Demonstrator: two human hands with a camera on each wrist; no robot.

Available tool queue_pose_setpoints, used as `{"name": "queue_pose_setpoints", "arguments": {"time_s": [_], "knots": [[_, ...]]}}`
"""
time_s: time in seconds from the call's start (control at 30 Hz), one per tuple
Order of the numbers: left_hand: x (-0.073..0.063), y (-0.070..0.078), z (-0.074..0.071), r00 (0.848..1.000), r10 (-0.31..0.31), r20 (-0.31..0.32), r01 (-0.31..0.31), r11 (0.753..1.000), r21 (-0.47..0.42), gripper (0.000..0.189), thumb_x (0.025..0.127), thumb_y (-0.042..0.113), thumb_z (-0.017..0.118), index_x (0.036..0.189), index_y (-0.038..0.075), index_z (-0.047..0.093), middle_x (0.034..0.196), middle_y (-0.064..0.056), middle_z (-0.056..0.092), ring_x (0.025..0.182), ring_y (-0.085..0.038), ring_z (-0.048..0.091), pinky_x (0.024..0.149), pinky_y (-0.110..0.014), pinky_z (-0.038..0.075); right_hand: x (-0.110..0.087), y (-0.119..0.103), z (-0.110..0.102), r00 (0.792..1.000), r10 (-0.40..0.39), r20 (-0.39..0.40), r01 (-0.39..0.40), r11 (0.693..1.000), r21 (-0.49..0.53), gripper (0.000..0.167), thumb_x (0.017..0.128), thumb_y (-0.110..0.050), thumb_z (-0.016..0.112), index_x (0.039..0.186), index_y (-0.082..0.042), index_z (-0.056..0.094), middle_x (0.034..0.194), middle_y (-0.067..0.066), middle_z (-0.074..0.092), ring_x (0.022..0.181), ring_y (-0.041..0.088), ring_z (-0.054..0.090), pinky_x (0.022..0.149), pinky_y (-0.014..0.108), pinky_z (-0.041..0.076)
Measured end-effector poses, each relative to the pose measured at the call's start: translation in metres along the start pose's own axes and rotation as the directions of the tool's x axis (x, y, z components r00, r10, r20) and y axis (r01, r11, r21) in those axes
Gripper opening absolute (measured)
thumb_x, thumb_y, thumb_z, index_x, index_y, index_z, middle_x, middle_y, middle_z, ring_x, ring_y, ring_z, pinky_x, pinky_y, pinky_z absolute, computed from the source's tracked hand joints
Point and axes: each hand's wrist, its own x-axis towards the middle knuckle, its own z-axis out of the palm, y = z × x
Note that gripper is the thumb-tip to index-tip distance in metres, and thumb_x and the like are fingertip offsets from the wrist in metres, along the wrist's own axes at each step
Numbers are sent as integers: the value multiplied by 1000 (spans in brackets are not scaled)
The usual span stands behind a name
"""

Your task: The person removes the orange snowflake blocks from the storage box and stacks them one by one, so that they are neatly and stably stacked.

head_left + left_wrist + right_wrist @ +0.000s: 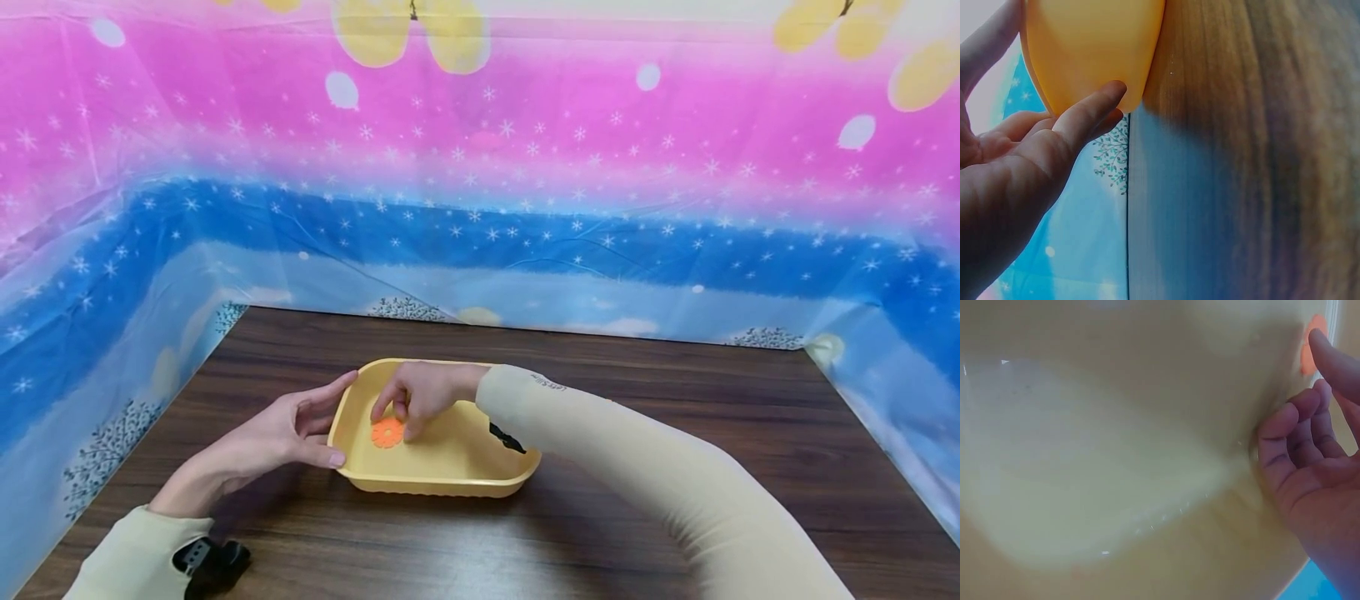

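A yellow plastic tray (pixel 442 458) with raised walls stands on the table. My left hand (pixel 262 433) spans its left end, with the thumb at the near corner and the fingers at the far corner. In the left wrist view, those fingers (pixel 1088 112) lie fairly straight against the outer wall. My right hand (pixel 427 396) reaches into the tray. Its thumb and index finger pinch the edges of an orange notched disc (pixel 387 433) with a small center mark, low over the tray's floor. In the right wrist view, the other fingers curl, and the disc (pixel 1314 353) is partly hidden.
Dark wood-grain tabletop (pixel 637 433) surrounds the tray. A patterned pink and blue cloth (pixel 480 208) stands up along the table's back and sides. My right sleeve (pixel 637 467) crosses over the tray's right end and covers part of it.
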Motion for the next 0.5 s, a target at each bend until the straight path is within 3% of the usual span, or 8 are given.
{"name": "queue_pose_setpoints", "arguments": {"time_s": [0.3,0.5], "knots": [[0,0,0,1000,9,5,-9,1000,-4,109,90,-1,81,170,7,8,174,-21,6,153,-47,21,101,-35,54,2,2,8,998,-12,-66,10,999,-39,37,86,9,82,122,2,74,74,2,59,65,8,50,66,17,43],[0,-1,0,1000,19,7,-19,1000,-6,109,90,-2,81,170,7,8,174,-21,5,152,-47,22,102,-35,54,2,0,13,994,3,-108,-14,995,-97,37,81,4,88,114,-4,75,90,5,65,81,12,55,74,18,45]]}}
